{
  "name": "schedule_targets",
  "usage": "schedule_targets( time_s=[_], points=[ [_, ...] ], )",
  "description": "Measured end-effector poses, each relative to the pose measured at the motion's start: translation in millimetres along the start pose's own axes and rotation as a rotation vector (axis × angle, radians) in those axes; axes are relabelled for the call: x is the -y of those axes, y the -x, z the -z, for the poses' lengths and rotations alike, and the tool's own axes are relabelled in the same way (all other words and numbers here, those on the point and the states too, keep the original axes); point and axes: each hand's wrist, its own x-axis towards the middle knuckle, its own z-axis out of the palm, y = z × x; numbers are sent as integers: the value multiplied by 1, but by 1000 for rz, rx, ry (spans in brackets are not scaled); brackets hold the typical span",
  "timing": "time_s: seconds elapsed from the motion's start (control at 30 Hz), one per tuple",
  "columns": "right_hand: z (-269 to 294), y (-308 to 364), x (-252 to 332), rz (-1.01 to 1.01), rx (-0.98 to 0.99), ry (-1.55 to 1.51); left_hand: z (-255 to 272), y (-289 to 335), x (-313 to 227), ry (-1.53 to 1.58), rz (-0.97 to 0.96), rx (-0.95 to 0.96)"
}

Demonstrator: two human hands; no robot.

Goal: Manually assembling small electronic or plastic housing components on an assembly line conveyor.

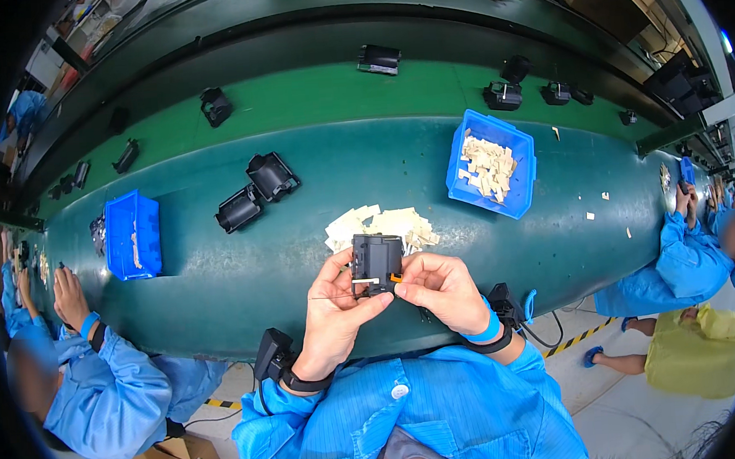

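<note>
At near centre, the left hand [336, 307] holds a black plastic housing [377, 252], apparently to steady it; the right hand [445, 296] pinches its lower right corner beside a small orange part [396, 277]. Beyond, flat cream pieces [356, 228] lie on the green table [554, 252], seemingly for easy reach; farther, a blue plastic bin [513, 209] confines similar pieces.

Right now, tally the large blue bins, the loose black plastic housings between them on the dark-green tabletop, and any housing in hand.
Large blue bins: 2
Loose black plastic housings: 2
Held black plastic housing: 1
Total: 5
</note>
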Motion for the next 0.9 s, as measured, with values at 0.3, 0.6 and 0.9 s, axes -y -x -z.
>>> schedule_targets(
  time_s=[0.3,0.6,0.9],
  points=[
    [-2,0,-1,20,-6,12,0,1,3,0,9,-31],
    [4,2,-8,104,-15,148,-2,0,5,37,30,-58],
    [-2,-2,19,481,-216,894,-2,1,6,35,93,-51]
  ],
)
